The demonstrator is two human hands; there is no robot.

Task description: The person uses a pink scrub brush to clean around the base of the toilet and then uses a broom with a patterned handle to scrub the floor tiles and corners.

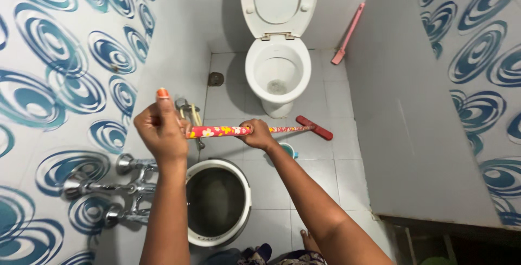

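Both hands hold one long-handled floor wiper over the tiled floor of a small toilet room. The left hand closes its grip around the near end of the handle, fingers wrapped fully around it and the thumb, with an orange nail, pointing up. The right hand holds the same handle further along, its grip also closed tight around the stick. The handle is red with a pattern of small flowers and lies almost level, going from left to right. Its red head is at the far end, low over the floor just beside the base of the toilet; I cannot tell if it touches the tiles.

The white toilet stands ahead with its lid and seat raised. A pink brush leans in the corner to the right of it. A round drain is in the floor to the left of the bowl. Below the hands stands a white bucket, dark inside. A small teal mug shows partly behind the right wrist. Metal taps stick out from the left wall, which has blue swirl tiles.
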